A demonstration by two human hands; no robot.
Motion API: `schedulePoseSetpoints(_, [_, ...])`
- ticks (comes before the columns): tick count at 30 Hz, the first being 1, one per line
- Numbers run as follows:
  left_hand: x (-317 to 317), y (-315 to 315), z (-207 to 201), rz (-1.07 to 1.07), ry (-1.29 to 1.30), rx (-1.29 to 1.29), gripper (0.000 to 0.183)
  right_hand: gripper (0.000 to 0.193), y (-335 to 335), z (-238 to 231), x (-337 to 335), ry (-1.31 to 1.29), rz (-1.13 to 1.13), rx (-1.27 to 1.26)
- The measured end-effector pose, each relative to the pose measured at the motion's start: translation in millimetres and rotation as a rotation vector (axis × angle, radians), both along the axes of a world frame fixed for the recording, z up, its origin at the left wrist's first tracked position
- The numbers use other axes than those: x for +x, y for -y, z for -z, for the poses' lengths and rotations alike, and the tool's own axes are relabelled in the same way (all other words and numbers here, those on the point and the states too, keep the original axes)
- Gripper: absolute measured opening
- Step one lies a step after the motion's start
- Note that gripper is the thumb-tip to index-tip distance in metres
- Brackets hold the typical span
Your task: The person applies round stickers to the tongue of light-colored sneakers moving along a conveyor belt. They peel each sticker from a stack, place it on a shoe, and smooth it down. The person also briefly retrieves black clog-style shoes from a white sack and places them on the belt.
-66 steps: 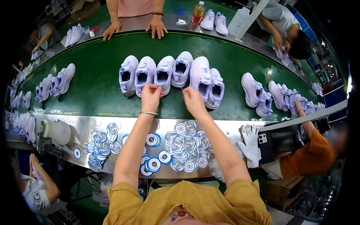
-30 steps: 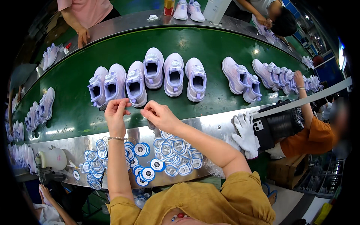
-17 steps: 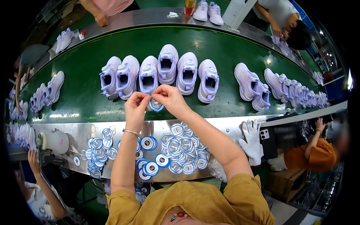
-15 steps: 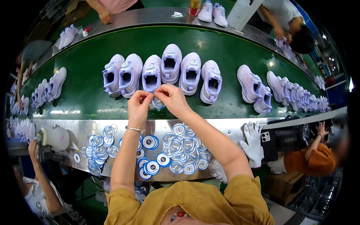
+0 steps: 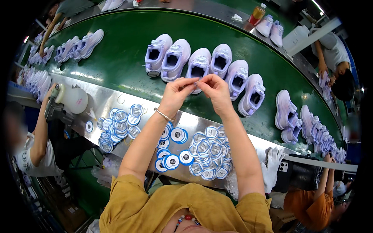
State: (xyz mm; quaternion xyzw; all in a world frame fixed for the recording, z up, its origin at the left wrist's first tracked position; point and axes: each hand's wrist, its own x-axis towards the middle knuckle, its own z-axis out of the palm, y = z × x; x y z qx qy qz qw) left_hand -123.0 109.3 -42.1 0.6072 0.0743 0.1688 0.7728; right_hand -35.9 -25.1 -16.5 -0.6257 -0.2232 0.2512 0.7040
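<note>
Both hands meet at the heel of a pale lilac sneaker (image 5: 199, 61), third from the left in a group of several on the green belt. My left hand (image 5: 175, 93) is closed in a pinch, its fingertips against those of my right hand (image 5: 217, 92), which pinches too. What lies between the fingertips is too small to make out. The leftmost sneaker (image 5: 158, 42) has a round tag (image 5: 153, 73) at its heel. Below my hands, piles of round blue-rimmed tags (image 5: 210, 149) lie on the metal ledge, with dark-centred ones (image 5: 171, 161) near my left forearm.
The green belt (image 5: 124, 46) carries more sneakers (image 5: 286, 110) at right and left. A white spray bottle (image 5: 75, 100) stands at the ledge's left; white gloves (image 5: 272, 165) and a phone (image 5: 284, 167) lie at right. Co-workers sit around the belt.
The view has turned, so the belt now slants down to the right. My hands stay pinched together by the same sneaker; the blue-rimmed tag seen under my right hand is no longer distinct.
</note>
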Motion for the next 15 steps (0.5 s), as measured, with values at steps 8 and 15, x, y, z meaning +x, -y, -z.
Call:
schedulePoseSetpoints(8, [-5.6, -4.8, -2.1, 0.024, 0.009, 0.080, 0.034, 0.014, -3.1, -0.7, 5.9, -0.097, -0.091, -0.072])
schedulePoseSetpoints(15, [-7.1, -10.4, -3.5, 0.044, 0.003, 0.115, 0.034, 0.013, -4.6, -3.5, 7.0, -0.239, -0.114, -0.056])
